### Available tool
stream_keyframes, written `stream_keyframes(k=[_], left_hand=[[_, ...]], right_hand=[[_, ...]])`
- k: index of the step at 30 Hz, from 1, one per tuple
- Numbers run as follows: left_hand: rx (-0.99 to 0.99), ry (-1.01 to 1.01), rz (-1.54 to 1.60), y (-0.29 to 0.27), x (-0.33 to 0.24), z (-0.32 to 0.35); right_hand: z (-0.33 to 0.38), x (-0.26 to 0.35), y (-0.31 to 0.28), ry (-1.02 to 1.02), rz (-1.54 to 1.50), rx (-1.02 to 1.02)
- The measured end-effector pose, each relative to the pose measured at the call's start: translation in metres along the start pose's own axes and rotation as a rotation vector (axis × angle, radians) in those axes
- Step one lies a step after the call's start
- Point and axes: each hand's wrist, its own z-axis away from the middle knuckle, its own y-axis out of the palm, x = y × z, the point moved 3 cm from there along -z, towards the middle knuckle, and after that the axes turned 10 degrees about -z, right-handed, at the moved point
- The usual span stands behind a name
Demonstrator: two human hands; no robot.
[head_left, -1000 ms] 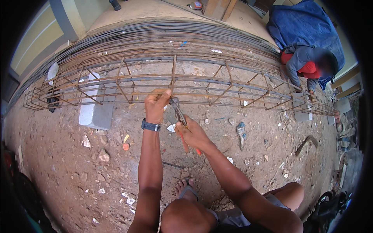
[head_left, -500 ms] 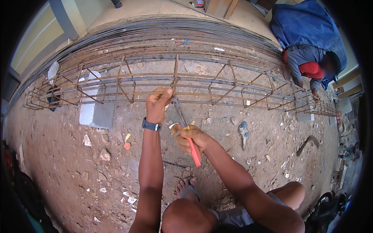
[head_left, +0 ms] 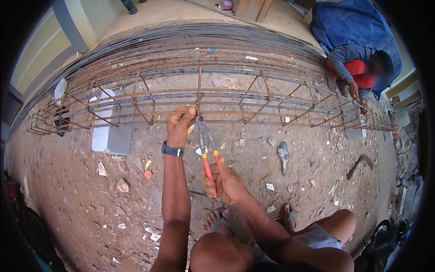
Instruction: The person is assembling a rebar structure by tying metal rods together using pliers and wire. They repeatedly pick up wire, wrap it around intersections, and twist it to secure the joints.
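Observation:
A long rusty rebar cage (head_left: 233,96) with square stirrups runs across in front of me. My left hand (head_left: 180,126), a dark watch on its wrist, is closed round the cage's near lower bar beside a stirrup; its fingertips are hidden behind the bar. In my right hand (head_left: 228,182) is a pair of pincers (head_left: 206,162) with red and yellow handles, spread apart. The pincers' rounded head sits by that stirrup's lower corner, just right of my left thumb. Whether the jaws grip any wire I cannot tell.
Concrete blocks (head_left: 111,136) prop the cage. Behind it lie many long steel rods (head_left: 181,34). A co-worker (head_left: 346,63) bends over its right end, before a blue tarp (head_left: 353,22). Stone chips, a curved brown piece (head_left: 361,164) and a bluish object (head_left: 283,156) litter the dirt.
The pincers' handles have spread apart and their head has turned more upright. My right hand has moved down slightly; my left hand keeps its hold. The co-worker's hands have shifted.

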Motion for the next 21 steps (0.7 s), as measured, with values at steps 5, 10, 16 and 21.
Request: stream_keyframes(k=[5, 10, 16, 21], left_hand=[[0.015, 0.025, 0.015, 0.005, -0.001, 0.005], [0.014, 0.028, -0.006, 0.003, 0.0, 0.008], [0.008, 0.028, 0.034, 0.007, -0.005, 0.012], [-0.033, 0.054, 0.104, 0.014, -0.006, 0.018]], right_hand=[[0.004, 0.006, -0.005, 0.236, -0.312, 0.307], [0.015, 0.018, 0.002, -0.178, 0.617, -0.125], [0.013, 0.043, 0.004, -0.979, 1.29, -0.48], [-0.008, 0.036, -0.004, -0.576, 0.843, -0.42]])
